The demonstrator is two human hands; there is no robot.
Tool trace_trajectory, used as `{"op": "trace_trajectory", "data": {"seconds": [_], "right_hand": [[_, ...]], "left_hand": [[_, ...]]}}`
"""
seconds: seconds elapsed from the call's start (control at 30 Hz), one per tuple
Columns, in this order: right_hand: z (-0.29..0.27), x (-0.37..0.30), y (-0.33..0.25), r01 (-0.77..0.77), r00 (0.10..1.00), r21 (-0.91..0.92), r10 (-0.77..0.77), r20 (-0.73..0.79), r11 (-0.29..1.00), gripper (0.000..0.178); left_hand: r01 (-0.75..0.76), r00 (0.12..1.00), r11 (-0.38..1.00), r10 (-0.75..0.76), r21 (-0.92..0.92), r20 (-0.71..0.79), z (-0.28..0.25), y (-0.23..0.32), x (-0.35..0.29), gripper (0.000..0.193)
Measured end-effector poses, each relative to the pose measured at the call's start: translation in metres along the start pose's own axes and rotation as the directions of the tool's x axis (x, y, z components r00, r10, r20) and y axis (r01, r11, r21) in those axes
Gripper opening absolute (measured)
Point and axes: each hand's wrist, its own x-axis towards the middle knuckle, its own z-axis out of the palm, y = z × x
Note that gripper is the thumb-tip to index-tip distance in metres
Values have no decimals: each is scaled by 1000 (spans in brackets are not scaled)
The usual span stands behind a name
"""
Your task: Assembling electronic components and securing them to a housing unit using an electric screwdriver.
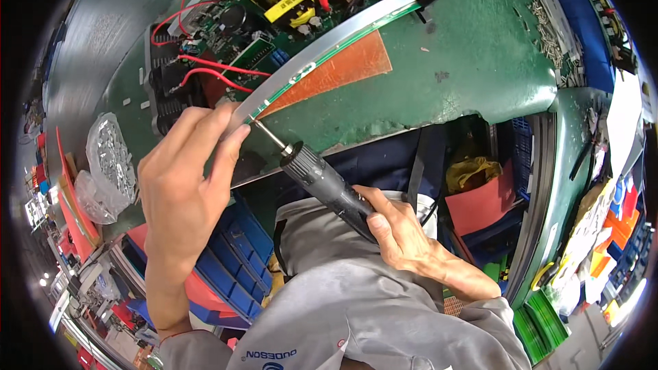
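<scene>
My right hand (396, 231) is wrapped round the black handle of a soldering iron (322, 181). The iron's metal tip points up and left, at the near end of a circuit board with a metal side plate (301, 62). My left hand (195, 164) pinches that same end of the plate between thumb and fingers, close beside the tip. Behind the plate lies a larger circuit board (240, 34) carrying yellow-wrapped transformers (291, 3) and a black housing (168, 82). Red wires (219, 68) run from it toward the plate. Whether the tip touches the board is hard to see.
An orange-brown sheet (343, 68) lies under the plate on the green work surface (480, 48). At left rests a clear plastic bag (110, 168) of small parts. Small metal pins (545, 27) are heaped at the right. Blue bins (236, 253) stand below the table edge.
</scene>
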Motion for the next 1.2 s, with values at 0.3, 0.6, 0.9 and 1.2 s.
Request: {"op": "trace_trajectory", "data": {"seconds": [0.3, 0.6, 0.9, 1.2], "right_hand": [[-1, -1, -3, -146, 986, 92, 137, 100, 985, 46], [3, 3, -1, -64, 995, 126, 54, 81, 990, 47], [18, -6, 10, -286, 955, 342, 236, 181, 895, 108], [6, -8, -6, -440, 896, 353, 378, 233, 826, 105]], "left_hand": [[13, 1000, 1000, -13, 14, -13, -1, -1, 1, 24], [72, 997, 997, -71, -6, 27, -8, 2, 3, 23], [-21, 1000, 1000, 21, -1, 6, -1, -9, -5, 29], [-50, 999, 998, 50, -48, 15, -3, -21, -2, 38]]}}
